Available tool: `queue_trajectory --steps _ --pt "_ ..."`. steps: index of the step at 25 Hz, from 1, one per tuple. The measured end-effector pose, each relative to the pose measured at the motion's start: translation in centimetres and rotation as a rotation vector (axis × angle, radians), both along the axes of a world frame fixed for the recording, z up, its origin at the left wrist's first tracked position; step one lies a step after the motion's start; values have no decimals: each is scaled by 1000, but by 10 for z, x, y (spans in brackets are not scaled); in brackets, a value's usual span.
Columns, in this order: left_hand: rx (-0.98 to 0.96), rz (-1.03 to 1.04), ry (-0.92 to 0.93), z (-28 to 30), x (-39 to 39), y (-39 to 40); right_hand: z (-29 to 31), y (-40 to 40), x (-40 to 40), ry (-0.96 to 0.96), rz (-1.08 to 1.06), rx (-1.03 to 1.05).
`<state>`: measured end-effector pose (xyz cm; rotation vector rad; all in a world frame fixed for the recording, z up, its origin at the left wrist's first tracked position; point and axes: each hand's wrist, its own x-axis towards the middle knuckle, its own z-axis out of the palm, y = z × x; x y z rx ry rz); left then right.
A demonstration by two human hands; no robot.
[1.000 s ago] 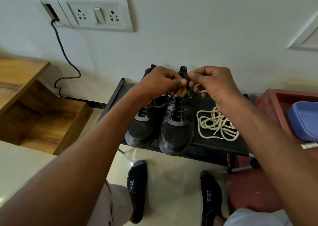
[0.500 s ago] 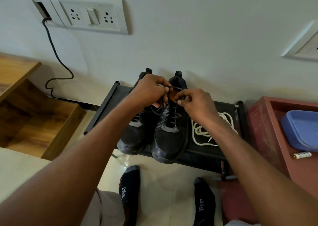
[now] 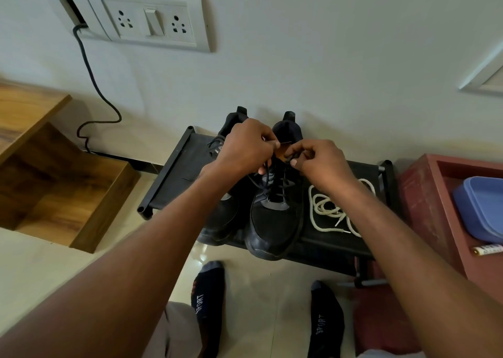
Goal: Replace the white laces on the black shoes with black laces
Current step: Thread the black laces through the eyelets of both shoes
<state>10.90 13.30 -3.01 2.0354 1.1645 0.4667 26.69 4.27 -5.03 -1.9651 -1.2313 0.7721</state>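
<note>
Two black shoes stand side by side on a low black rack [image 3: 168, 178] against the wall. The right shoe [image 3: 275, 227] carries a black lace [image 3: 281, 188] through its eyelets. My left hand [image 3: 245, 148] and my right hand [image 3: 318, 164] meet over its tongue, and each pinches an end of the black lace. My left forearm hides most of the left shoe [image 3: 217, 221]. A loose heap of white laces [image 3: 329, 210] lies on the rack just right of the shoes, partly under my right wrist.
A red-brown tray [image 3: 424, 208] at the right holds a blue lidded box [image 3: 481, 208] and a small battery [image 3: 487, 249]. A wooden unit [image 3: 54, 183] stands at the left. A black cable [image 3: 92, 85] hangs from the wall sockets. My socked feet [image 3: 209, 292] rest on the floor tiles.
Both hands have come down closer to the right shoe's tongue and closer together, still holding the black lace ends. The view has shifted slightly.
</note>
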Motion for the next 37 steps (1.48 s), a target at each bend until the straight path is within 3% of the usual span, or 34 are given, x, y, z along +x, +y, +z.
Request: queue_trajectory --steps 3,9,17,24,31,37 --pt "52 -26 62 -1 2 -3 -2 1 -3 -47 -25 34" --pt "176 -74 204 2 9 -4 1 4 3 107 -92 2" --pt "265 -98 376 6 17 -6 0 2 0 -19 -77 9" --pt "31 -57 199 7 11 -5 1 2 2 18 -93 -11" --pt "332 -71 450 17 21 -15 2 3 1 23 -81 -15" --pt "209 -69 352 12 19 -13 3 1 0 16 -85 -1"
